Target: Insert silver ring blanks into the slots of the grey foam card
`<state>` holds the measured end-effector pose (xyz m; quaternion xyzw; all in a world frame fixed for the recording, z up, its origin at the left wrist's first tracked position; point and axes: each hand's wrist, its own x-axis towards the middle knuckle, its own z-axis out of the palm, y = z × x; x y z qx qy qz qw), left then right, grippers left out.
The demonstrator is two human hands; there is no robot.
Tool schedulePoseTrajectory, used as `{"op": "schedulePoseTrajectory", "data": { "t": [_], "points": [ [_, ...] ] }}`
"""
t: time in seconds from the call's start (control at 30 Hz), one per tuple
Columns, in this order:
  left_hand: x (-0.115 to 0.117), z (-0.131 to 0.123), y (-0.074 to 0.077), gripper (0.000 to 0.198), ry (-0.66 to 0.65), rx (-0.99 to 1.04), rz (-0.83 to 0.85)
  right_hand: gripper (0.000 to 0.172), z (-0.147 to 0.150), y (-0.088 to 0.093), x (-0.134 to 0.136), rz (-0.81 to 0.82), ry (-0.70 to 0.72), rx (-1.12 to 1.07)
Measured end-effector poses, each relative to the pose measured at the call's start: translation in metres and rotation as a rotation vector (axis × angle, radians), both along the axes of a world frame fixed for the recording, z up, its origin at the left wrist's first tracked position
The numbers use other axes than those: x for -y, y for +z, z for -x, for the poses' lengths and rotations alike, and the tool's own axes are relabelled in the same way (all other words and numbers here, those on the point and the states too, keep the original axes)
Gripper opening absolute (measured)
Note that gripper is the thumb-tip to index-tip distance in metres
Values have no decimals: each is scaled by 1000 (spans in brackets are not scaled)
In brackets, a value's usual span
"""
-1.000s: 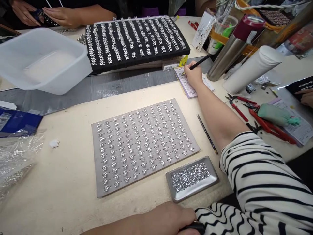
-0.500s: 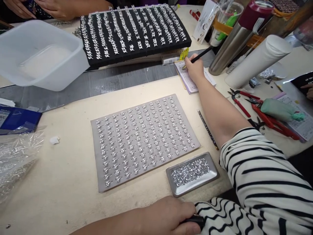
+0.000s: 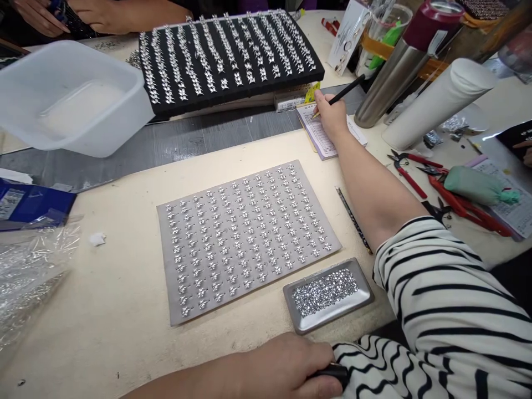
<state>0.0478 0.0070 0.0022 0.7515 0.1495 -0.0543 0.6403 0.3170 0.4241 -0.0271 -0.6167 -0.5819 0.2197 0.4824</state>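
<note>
Around the gray board (image 3: 167, 260): right hand (image 3: 330, 116) on a pen (image 3: 341, 95), left hand (image 3: 282, 368) on a black handle (image 3: 332, 372).

Right fingers are pinched closed round the pen, its tip at a ruled notepad (image 3: 322, 133) beyond the board's far right corner. Left fingers curl shut over the handle, below the board and against a striped shirt (image 3: 374, 371); the rest of the handle is hidden. The board holds rows of silver pieces. Just below its right corner sits a metal tray (image 3: 299, 321) of crystals; beyond it, a black display board (image 3: 233, 94) and a plastic tub (image 3: 70, 100); to its right, red-handled pliers (image 3: 453, 194).
</note>
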Motion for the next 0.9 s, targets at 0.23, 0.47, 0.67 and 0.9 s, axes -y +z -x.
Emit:
{"op": "schedulePoseTrajectory", "data": {
  "t": [0.23, 0.47, 0.67, 0.9],
  "points": [
    [1, 0, -1, 34, -5, 3, -17, 47, 8, 7, 11, 49, -60, 12],
    [-1, 0, 2, 34, -13, -15, 3, 46, 10, 7, 9, 69, -88, -18],
    [-3, -1, 3, 32, -15, -16, 17, 44, 9, 4, 8, 64, -58, -23],
    [-3, -1, 3, 31, -19, -21, 4, 40, 7, 0, 5, 33, -10, -1]
  ]
}}
